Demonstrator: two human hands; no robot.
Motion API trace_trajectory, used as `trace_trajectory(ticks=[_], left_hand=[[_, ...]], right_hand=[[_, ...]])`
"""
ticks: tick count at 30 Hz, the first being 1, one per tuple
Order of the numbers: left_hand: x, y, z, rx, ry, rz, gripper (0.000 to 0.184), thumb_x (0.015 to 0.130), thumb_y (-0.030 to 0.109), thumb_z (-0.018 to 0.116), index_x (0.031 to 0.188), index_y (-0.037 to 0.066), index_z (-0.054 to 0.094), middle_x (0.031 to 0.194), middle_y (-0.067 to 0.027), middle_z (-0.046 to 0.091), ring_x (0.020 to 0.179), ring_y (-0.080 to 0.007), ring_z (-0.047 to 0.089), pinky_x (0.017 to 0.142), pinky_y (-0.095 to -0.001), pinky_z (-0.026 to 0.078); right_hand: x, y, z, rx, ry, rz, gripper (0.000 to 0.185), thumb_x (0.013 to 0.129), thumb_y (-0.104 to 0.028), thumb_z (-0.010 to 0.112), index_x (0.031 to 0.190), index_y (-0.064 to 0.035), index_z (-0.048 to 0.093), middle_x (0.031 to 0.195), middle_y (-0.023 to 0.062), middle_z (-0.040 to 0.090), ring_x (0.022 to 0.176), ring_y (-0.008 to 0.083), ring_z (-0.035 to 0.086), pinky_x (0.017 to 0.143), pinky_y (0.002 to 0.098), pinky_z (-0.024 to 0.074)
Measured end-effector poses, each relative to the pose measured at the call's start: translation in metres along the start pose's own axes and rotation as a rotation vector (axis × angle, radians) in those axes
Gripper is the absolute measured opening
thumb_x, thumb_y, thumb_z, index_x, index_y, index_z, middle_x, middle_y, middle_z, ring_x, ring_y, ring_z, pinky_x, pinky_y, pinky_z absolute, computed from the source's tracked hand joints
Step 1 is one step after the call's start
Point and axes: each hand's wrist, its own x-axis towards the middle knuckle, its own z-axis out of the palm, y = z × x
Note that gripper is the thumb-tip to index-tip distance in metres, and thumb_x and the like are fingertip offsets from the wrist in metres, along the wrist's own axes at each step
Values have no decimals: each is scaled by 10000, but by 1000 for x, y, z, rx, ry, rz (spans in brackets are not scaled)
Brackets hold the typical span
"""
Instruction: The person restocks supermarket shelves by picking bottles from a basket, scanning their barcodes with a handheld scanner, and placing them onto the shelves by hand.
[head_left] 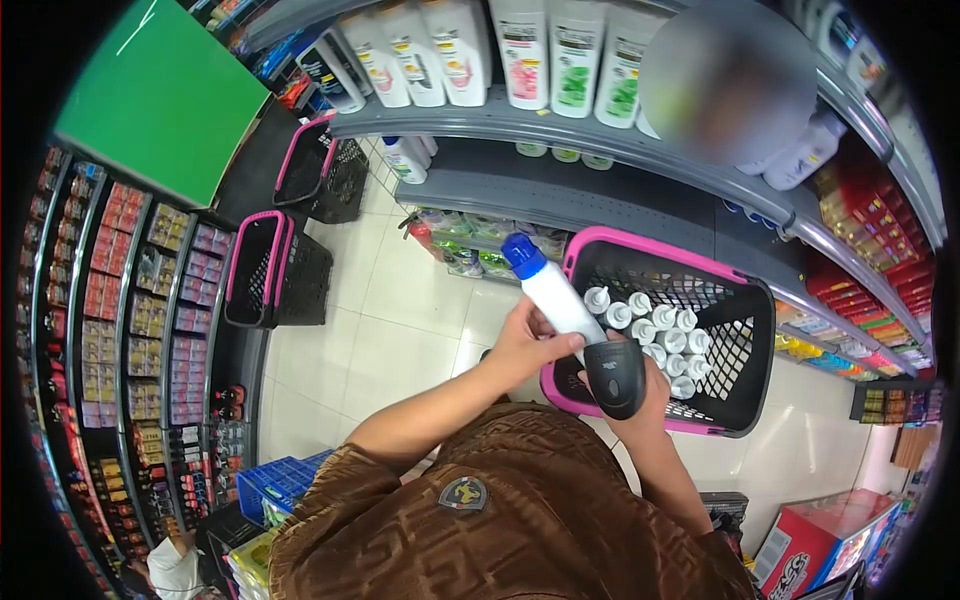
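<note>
Pale floor tiles run between stocked shelves; dark baskets stand farther left. By a pink-rimmed basket of white bottles, the left hand grips a blue-capped bottle, the right hand a scanner.

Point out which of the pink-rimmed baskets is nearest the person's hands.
The basket at picture right, beside the right hand holding the barcode scanner. White nozzle-topped bottles stand clustered inside it; the other pink-rimmed baskets sit farther off, at picture left.
</note>
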Motion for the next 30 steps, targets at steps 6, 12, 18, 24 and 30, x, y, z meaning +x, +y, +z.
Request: trace_trajectory(ticks=[6,12,18,24,30], left_hand=[[60,32,-131,507,246,132,818,735,141,901,1402,30,440,1248,-125,650,1171,-225,638,984,-387,534],[147,13,-261,879,375,324,904,691,172,934,1419,14,422,1255,-163,632,1128,-255,646,989,-381,527],[224,21,-301,855,459,330,836,675,173,920,1356,23,457,1220,-221,637,1117,-373,641,965,-429,503],[283,6,-339,939,550,314,904,676,198,918,1398,-17,418,1316,-228,611,1159,-370,621,1017,-415,473],[306,-8,-353,915,730,380,893,703,221,926,1398,-41,432,1337,-267,587,1222,-426,577,1068,-427,432]], right_hand=[[23,-36,71,478,-193,534,322,820,-107,831,1082,6,681,938,76,708,843,137,649,797,308,522],[43,-60,124,463,-230,617,255,874,-94,784,1086,-1,677,966,54,728,879,102,643,811,296,523],[46,-76,150,404,-224,757,254,873,-68,780,1087,6,666,944,62,730,869,104,647,814,297,526],[58,-90,158,313,-251,864,276,879,-58,776,1119,11,660,975,67,735,892,106,647,835,294,524],[61,-95,162,288,-221,889,290,893,-62,768,1147,13,652,1027,78,738,941,109,646,872,294,517]])
